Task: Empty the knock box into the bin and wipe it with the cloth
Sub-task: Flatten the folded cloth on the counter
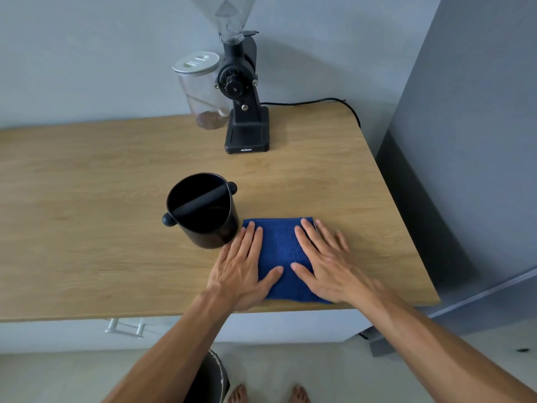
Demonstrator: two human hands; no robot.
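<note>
The black knock box stands upright on the wooden counter, its bar crossing the opening; the inside looks dark. Just to its right lies a folded blue cloth near the counter's front edge. My left hand lies flat on the cloth's left side, fingers spread, close beside the knock box. My right hand rests flat on the cloth's right side, holding nothing. Below the counter, by my left forearm, part of a dark bin shows on the floor.
A black coffee grinder stands at the back of the counter, its cable running right. A clear jar with a white lid sits left of it. A grey wall rises on the right. A white drawer handle shows under the counter.
</note>
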